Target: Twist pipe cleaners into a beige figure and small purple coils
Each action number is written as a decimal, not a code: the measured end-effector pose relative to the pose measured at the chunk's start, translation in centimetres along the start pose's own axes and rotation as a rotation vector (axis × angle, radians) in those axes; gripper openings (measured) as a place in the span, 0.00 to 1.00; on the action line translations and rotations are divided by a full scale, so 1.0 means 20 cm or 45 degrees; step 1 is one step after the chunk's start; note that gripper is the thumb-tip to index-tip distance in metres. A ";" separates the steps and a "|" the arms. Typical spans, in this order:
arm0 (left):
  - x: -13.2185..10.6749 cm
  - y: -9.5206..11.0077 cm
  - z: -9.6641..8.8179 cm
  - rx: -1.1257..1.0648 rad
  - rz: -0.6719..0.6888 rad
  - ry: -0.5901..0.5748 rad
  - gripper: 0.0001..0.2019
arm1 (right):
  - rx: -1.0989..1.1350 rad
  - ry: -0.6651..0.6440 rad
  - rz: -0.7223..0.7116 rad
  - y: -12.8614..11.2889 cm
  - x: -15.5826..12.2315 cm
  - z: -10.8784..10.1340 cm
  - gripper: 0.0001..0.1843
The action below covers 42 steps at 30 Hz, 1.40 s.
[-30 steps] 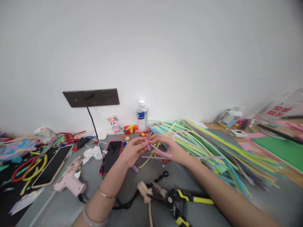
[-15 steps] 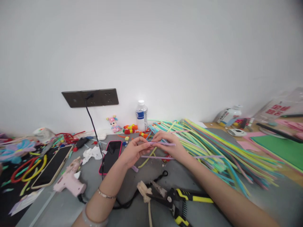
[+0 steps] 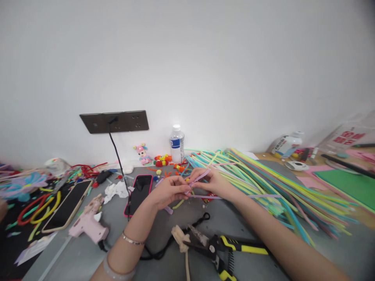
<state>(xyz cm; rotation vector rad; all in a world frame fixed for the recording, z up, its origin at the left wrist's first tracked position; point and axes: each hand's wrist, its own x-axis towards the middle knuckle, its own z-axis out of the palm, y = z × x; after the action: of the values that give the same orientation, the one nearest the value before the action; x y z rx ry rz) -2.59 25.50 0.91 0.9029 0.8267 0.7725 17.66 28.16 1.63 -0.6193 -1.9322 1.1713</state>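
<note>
My left hand point(image 3: 168, 191) and my right hand point(image 3: 211, 181) meet above the grey table, both pinched on a thin purple pipe cleaner point(image 3: 198, 178). Its free end points up and to the right from my right fingers. A second purple pipe cleaner point(image 3: 234, 196) lies flat under my right wrist. Just right of my hands spreads a big heap of green, yellow and blue pipe cleaners point(image 3: 263, 183). Black and yellow pliers point(image 3: 222, 249) lie near the front edge, under my right forearm.
A phone in a pink case point(image 3: 140, 189) with a black cable lies left of my hands. A pink glue gun point(image 3: 88, 224), a second phone point(image 3: 68, 205), crumpled tissue point(image 3: 115, 190) sit left. A water bottle point(image 3: 176, 143) stands by the wall. Green and pink sheets point(image 3: 345, 183) lie right.
The free end of the purple pipe cleaner has swung from pointing down-right, through level, to pointing up-right. My hands stay together at the same spot.
</note>
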 end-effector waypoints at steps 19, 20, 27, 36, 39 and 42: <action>-0.02 0.02 0.01 0.163 -0.184 -0.135 0.17 | 0.052 -0.154 0.010 -0.05 -0.02 0.00 0.12; -0.02 0.02 0.01 0.155 -0.200 -0.155 0.17 | 0.056 -0.163 0.007 -0.04 -0.01 0.00 0.13; -0.04 0.04 0.05 0.092 -0.094 -0.109 0.18 | 0.132 -0.045 0.046 -0.02 -0.01 0.00 0.12; 0.00 0.01 0.04 0.032 0.018 -0.015 0.17 | -0.066 0.031 -0.028 0.01 -0.01 -0.02 0.13; 0.00 0.01 0.04 -0.037 0.062 0.021 0.19 | -0.174 0.064 -0.128 0.00 0.00 -0.01 0.12; -0.01 0.01 0.04 -0.068 0.048 -0.012 0.19 | -0.236 0.088 -0.220 -0.02 0.00 0.00 0.12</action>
<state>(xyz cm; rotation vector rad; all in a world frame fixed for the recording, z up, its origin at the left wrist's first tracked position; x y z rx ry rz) -2.04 25.22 1.45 0.8761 0.7790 0.8192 17.67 27.97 1.92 -0.5687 -2.0060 0.8599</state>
